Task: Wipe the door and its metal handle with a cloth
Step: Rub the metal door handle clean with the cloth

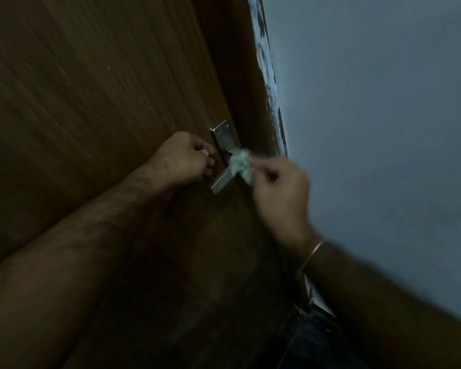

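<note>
The metal handle [222,179] is set on a steel plate at the brown door [96,89] edge, between the two hands. A crumpled pale cloth [239,164] is pinched in the right hand [278,191] and pressed to the lever's root, just ahead of the fingertips. The left hand [185,158] is curled beside the plate; whether anything is held there cannot be told. The lever is best wrapped in the cloth and rubbed along its length, underside included. A grey-blue wall [383,115] lies beyond the right hand, the light is dim, and a thin bangle [313,253] is worn at the right wrist
</note>
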